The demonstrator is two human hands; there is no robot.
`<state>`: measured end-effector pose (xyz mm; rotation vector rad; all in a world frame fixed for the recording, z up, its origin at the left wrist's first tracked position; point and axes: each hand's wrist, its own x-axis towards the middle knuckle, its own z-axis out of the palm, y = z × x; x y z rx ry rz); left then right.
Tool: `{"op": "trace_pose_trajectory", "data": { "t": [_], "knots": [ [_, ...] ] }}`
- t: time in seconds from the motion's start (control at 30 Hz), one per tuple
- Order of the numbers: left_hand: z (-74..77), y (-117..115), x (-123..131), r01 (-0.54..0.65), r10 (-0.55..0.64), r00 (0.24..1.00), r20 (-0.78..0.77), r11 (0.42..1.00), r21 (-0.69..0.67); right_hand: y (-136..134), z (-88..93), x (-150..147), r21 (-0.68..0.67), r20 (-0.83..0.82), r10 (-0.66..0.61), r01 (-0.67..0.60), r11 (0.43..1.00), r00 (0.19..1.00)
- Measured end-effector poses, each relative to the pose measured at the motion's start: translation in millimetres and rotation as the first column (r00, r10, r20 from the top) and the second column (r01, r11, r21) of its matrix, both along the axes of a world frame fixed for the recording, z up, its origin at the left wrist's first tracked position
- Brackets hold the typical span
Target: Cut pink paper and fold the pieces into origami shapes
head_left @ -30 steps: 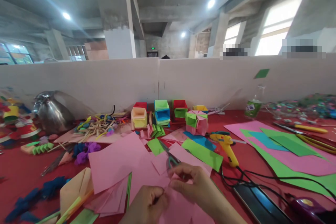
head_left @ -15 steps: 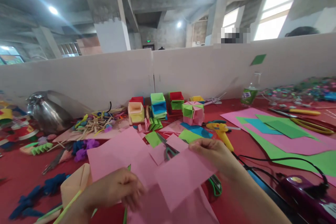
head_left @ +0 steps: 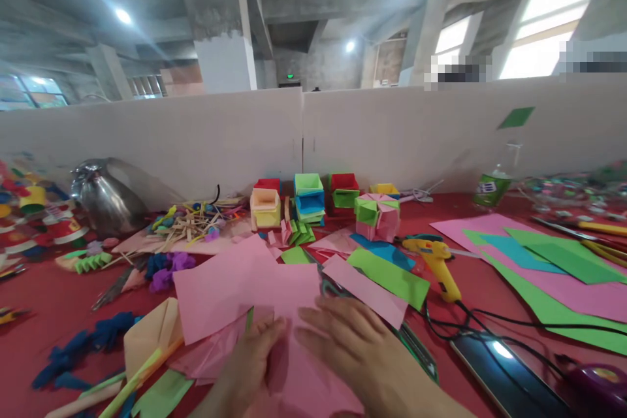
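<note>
A sheet of pink paper lies in front of me, with more pink paper under and around it. My left hand is at its left edge, thumb and fingers drawn together on the paper; some fingertips are hidden. Flat on the sheet's right part rests my right hand, fingers stretched out and slightly apart. Beyond that hand, a narrow pink strip partly covers scissors, of which part of a handle shows. A light green paper strip lies behind it.
A yellow glue gun and a phone with cables lie to the right. Folded paper boxes stand along the white partition. A steel jug is at the back left. Coloured sheets spread at the right.
My right hand has put down the pink sheet it was holding up and now presses flat on it. The left hand has come in to the paper's edge. The view has swung left.
</note>
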<state>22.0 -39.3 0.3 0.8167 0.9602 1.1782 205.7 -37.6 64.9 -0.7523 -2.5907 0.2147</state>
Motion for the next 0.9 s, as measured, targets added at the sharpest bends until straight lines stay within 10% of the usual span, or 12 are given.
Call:
{"op": "trace_pose_trajectory", "data": {
  "t": [0.23, 0.53, 0.9],
  "knots": [
    [9.6, -8, 0, 0.149, -0.147, 0.967, 0.206, 0.989, 0.005, 8, -34.9, 0, 0.259, -0.063, 0.007, 0.009, 0.966, 0.998],
    [2.9, -18, 0, 0.318, -0.321, 0.865, 0.385, 0.945, 0.073, 4, -38.0, 0, -0.160, -0.415, -0.345, 0.306, 0.939, 0.842],
    [13.4, -23, 7, 0.333, -0.320, 0.932, 0.171, 0.941, -0.056, -4, -32.6, -4, -0.133, -0.382, -0.426, 0.407, 0.904, 0.820]
  ]
}}
